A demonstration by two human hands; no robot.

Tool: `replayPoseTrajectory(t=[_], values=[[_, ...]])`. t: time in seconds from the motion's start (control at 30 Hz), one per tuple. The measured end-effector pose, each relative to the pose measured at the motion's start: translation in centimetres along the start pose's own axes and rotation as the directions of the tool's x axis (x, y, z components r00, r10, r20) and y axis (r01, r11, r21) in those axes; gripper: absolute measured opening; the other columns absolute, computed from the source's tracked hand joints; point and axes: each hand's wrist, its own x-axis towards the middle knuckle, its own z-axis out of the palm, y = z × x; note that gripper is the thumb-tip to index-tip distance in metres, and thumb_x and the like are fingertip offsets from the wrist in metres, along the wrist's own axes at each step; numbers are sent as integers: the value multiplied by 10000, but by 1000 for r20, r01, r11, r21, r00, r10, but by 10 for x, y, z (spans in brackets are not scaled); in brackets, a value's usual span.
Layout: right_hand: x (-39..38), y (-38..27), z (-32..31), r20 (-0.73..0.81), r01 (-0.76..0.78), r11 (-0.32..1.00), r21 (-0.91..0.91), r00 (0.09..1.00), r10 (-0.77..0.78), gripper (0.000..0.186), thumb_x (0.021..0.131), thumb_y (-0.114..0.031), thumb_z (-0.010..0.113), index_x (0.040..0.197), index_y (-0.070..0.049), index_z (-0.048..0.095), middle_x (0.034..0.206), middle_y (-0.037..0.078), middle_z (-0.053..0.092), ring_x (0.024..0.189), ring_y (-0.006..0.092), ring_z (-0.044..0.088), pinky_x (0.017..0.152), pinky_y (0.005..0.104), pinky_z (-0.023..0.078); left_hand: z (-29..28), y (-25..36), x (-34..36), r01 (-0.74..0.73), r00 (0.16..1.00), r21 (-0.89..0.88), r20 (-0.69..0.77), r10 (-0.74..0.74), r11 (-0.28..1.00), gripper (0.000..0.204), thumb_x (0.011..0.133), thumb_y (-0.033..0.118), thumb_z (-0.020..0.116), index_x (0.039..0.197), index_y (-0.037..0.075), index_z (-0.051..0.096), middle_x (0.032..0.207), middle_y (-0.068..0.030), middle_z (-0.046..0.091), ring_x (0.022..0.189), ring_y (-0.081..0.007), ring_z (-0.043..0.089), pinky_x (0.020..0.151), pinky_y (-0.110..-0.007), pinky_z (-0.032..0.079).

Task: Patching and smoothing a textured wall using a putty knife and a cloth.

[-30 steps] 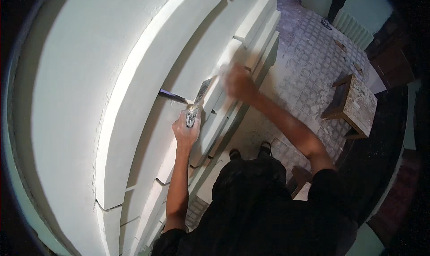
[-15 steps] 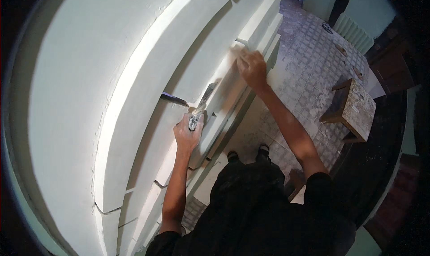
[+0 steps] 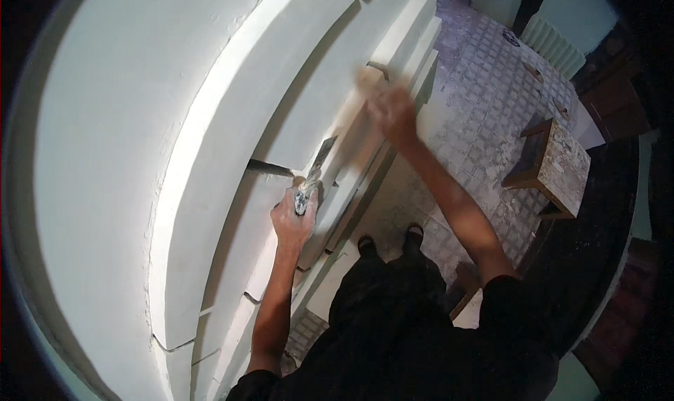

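A: Nearest, what's the left hand [image 3: 291, 222] doing?

B: Its fingers are wrapped around a putty knife [image 3: 322, 155], blade pointing up along the white ledge [image 3: 344, 116].

A: How finished does that ledge look?

B: Largely smooth and white, I'd judge; a dark gap [image 3: 270, 167] in the panel beside the knife remains unfilled.

A: And the right hand [image 3: 394, 113]?

B: Farther along the ledge, fingers bent; blur hides whether they grip anything. Beyond stands a spattered stool [image 3: 567, 159].
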Motion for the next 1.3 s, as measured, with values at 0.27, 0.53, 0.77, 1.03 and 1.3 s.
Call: replayPoseTrajectory(t=[0.27, 0.53, 0.77, 1.03, 1.3], values=[[-43, 17, 4, 111, -7, 994, -106, 994, 19, 311, 826, -235, 677, 1041, -10, 667, 1037, 147, 635, 817, 278, 591, 726, 416, 491, 7, -7, 1, -58, 998, 23, -36, 59, 998, 229, 826, 190, 719, 888, 23, 575, 643, -162, 598, 536, -336, 603, 492, -400, 474], [-16, 62, -47, 274, -478, -47, 877, 418, 866, 295, 909, -143, 573, 1131, 49, 601, 966, 80, 652, 828, 195, 616, 754, 313, 510, 3, -10, 2, -59, 998, 50, -12, 60, 997, 228, 812, 152, 697, 922, -1, 568, 689, -163, 617, 548, -350, 604, 497, -409, 489], [-58, -15, -18, 193, -674, 258, 693, 517, 834, 277, 910, -102, 535, 1163, -15, 607, 967, 83, 656, 820, 207, 616, 765, 383, 512, 6, -10, 3, -97, 995, -13, -7, 97, 995, 228, 791, 141, 685, 943, 14, 570, 706, -156, 616, 576, -342, 612, 514, -406, 497], [18, 10, -26, 295, -136, 946, -293, 929, 225, 293, 915, -145, 495, 1168, -41, 601, 978, 141, 643, 817, 319, 634, 750, 443, 529, 2, -13, 0, -108, 994, 29, 7, 108, 994, 244, 785, 148, 697, 950, 21, 569, 698, -156, 610, 575, -344, 610, 515, -408, 495], [3, 2, -22, 487, 160, 981, -108, 869, -88, 387, 797, -102, 540, 1180, -76, 590, 946, 143, 627, 790, 315, 628, 660, 446, 536, 8, -8, 2, -81, 997, -5, -10, 81, 997, 246, 777, 129, 704, 949, 18, 568, 697, -161, 616, 562, -350, 606, 518, -406, 492]])
